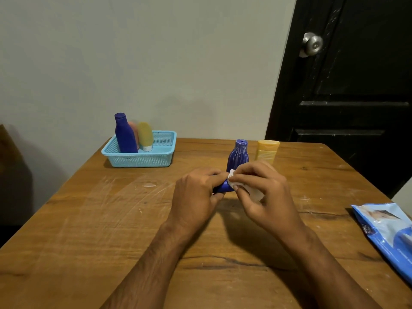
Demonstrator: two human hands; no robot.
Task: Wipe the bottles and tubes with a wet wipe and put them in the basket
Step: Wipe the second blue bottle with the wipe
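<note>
While the left hand (196, 192) is closed round a small blue tube (224, 187) mid-desk, the right hand (260, 192) pinches the wipe (231, 179) against its end. I'd say turn the tube a bit at a time so the wipe gets all the way round, cap too, and keep a firm hold since it'll get slippery. Count: one tube in hand, a blue bottle (238, 155) and a yellow tube (267, 151) waiting just behind the hands, three things standing in the basket (165, 148) at the desk's far left edge, one wipe pack (388, 233) on the right edge
</note>
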